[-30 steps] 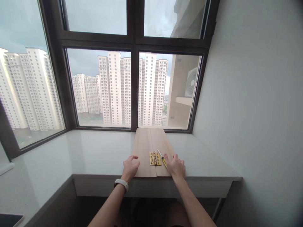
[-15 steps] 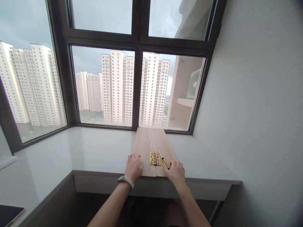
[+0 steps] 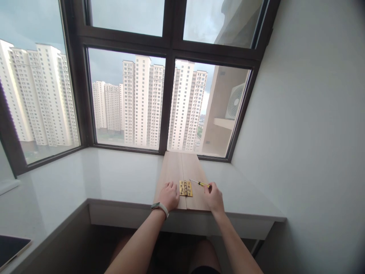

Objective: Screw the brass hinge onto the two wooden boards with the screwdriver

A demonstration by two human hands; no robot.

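Note:
Two pale wooden boards, the left board [image 3: 172, 169] and the right board [image 3: 192, 167], lie side by side on the white sill. A brass-coloured hinge [image 3: 186, 188] lies open across their seam, with small dark screws on its leaves. My left hand [image 3: 169, 195] rests flat on the left board, its fingertips just left of the hinge. In my right hand [image 3: 215, 199], closed over the right board, is a screwdriver [image 3: 201, 183] with a yellow and black handle. Its shaft points left, the tip close above the hinge's upper right corner; whether it touches is unclear.
The white sill [image 3: 122, 179] ends in a front edge above my knees. Behind the boards stands a dark window frame [image 3: 168, 99]. A white wall [image 3: 308, 121] rises at the right. A dark flat device [image 3: 13, 247] lies at the lower left.
My right hand has taken the screwdriver by its handle, and the shaft has swung towards level. My left hand has slid right along the board, closer to the hinge.

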